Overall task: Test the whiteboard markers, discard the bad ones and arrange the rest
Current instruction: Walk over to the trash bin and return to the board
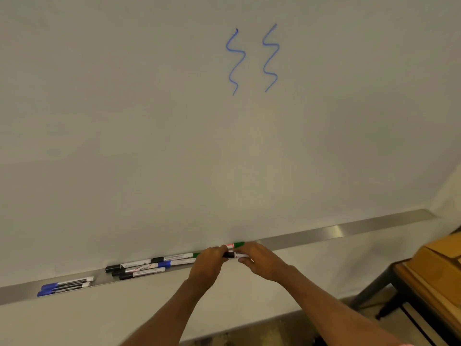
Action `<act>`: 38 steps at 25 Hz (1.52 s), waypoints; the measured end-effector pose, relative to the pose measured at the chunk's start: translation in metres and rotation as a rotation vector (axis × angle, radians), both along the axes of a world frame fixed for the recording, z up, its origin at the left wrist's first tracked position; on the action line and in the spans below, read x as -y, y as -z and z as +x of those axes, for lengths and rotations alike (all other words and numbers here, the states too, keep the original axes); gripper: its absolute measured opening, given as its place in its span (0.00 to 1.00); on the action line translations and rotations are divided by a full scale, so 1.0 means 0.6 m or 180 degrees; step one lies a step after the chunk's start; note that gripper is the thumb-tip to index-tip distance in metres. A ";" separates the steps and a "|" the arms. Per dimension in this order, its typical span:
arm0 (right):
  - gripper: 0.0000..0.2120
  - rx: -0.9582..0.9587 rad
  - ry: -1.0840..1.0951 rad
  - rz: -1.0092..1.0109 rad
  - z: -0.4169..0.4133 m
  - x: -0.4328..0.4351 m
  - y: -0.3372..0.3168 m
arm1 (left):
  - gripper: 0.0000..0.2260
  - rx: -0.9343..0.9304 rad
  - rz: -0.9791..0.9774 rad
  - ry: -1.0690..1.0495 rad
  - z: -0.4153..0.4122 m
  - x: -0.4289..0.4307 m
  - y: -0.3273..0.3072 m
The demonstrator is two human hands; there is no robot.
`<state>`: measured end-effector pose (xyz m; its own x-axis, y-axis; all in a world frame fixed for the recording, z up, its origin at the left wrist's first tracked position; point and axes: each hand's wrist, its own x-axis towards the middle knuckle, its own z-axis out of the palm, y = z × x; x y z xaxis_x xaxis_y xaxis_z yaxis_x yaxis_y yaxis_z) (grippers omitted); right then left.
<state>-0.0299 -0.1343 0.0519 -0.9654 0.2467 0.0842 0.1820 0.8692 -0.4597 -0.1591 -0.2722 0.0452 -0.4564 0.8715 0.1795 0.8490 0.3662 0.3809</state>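
Whiteboard (149, 121): fills nearly the whole view, and there are two blue squiggles (252, 59) drawn side by side up high, right of centre.
Tray (349, 229): long metal ledge along the board's bottom edge, rising from lower left to upper right, bare on the right stretch.
Bench (424, 268): wooden top on dark legs, tucked into the lower right corner, well apart from the markers.
Left hand (208, 262): grip clenched on the dark end of a black marker (230, 255), right over the tray.
Right hand (259, 262): grip grasping the white barrel of that same marker, the two hands almost touching; cannot tell whether the cap is on or off.
Green marker (235, 244): lies in the tray just behind the hands, its green end poking out to the right.
Black and blue cluster (139, 268): several markers bunched in the tray, left of the hands.
Blue pair (64, 285): two blue-capped markers lying together, far left on the tray, apart from the cluster.
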 end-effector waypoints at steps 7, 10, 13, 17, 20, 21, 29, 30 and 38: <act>0.19 0.0472 0.0898 -0.0107 0.122 -0.058 0.093 | 0.09 0.0130 -0.0201 0.0074 0.084 -0.095 0.055; 0.19 0.0657 0.1484 -0.0430 0.180 -0.086 0.147 | 0.20 0.0240 -0.0383 0.0287 0.155 -0.149 0.114; 0.15 0.0888 0.2111 -0.0834 0.248 -0.116 0.210 | 0.23 0.0298 -0.0739 0.0613 0.234 -0.202 0.190; 0.13 0.1254 0.2882 -0.1420 0.336 -0.150 0.318 | 0.24 0.0504 -0.1225 0.1066 0.332 -0.252 0.302; 0.16 0.1671 0.2944 -0.1620 0.394 -0.164 0.406 | 0.26 0.0310 -0.1627 0.1435 0.383 -0.282 0.381; 0.17 0.1790 0.2966 -0.1658 0.412 -0.168 0.438 | 0.26 0.0243 -0.1795 0.1551 0.400 -0.293 0.410; 0.18 0.2384 0.3439 -0.2013 0.494 -0.188 0.641 | 0.26 0.0349 -0.2317 0.1686 0.485 -0.362 0.601; 0.18 0.2431 0.3483 -0.2026 0.497 -0.193 0.660 | 0.26 0.0362 -0.2356 0.1695 0.493 -0.368 0.618; 0.21 0.2333 0.3557 -0.1986 0.516 -0.222 0.751 | 0.25 0.0444 -0.2489 0.1704 0.512 -0.392 0.698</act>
